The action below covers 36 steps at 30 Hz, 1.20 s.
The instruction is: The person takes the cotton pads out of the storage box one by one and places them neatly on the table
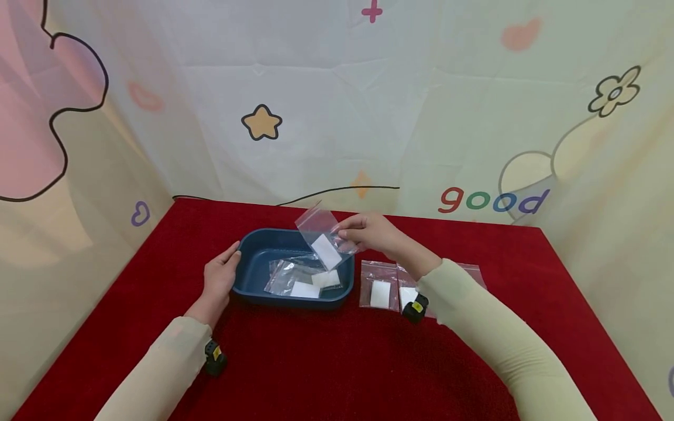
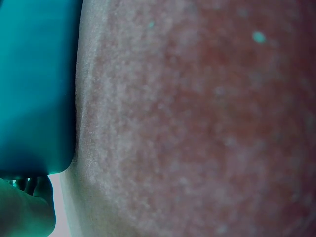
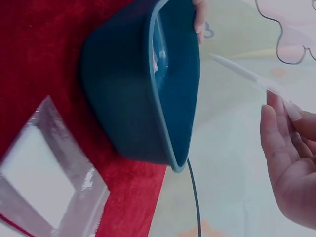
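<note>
A blue rectangular plastic basin [image 1: 253,299] stands on the red cloth, with several clear zip bags [image 1: 281,279] holding white pieces lying inside. At its left end my left hand [image 1: 219,278] grips the wall, thumb by the rim; in the left wrist view the hand [image 2: 24,210] shows only in part, beside the basin [image 2: 34,89]. Above the basin's right side, my right hand [image 1: 371,234] pinches a clear zip bag [image 1: 318,225] with a white rectangular piece inside. The right wrist view shows that bag [image 3: 247,74] nearly edge-on between the fingers, over the basin [image 3: 123,89].
Right of the basin, more zip bags with white pieces lie in a row, the nearest bag [image 1: 379,285] beside the basin wall. My right forearm partly covers the others. The red cloth [image 1: 316,362] spreads in front, and a printed curtain [image 1: 326,134] hangs behind.
</note>
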Available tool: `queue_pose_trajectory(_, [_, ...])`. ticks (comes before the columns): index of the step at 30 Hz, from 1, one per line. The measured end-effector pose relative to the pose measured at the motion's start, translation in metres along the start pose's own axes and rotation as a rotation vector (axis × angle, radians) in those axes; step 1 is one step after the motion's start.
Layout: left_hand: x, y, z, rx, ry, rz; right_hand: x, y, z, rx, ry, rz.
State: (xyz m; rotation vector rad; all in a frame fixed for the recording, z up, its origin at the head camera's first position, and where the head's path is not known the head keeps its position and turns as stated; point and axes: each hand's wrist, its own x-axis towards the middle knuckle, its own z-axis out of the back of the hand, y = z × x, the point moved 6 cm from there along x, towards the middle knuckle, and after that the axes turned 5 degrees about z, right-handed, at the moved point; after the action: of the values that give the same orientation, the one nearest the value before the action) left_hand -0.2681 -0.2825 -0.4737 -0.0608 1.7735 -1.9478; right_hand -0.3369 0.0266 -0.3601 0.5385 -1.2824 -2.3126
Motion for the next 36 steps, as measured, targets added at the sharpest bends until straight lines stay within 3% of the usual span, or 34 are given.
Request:
queue_pose_trajectory(9, [0.000, 0.000, 0.000, 0.006, 0.008, 0.001, -0.039, -0.027, 0.022, 0.086, -0.143, -0.013])
queue_pose_trajectory(24, [0.000, -0.001, 0.001, 0.005, 0.005, -0.010, -0.099, -0.056, 0.069, 0.138, -0.276, 0.024])
queue_pose_trajectory(36, [-0.001, 0.000, -0.002, -0.013, 0.019, -0.007, -0.149, -0.115, 0.113, 0.066, -0.409, -0.117])
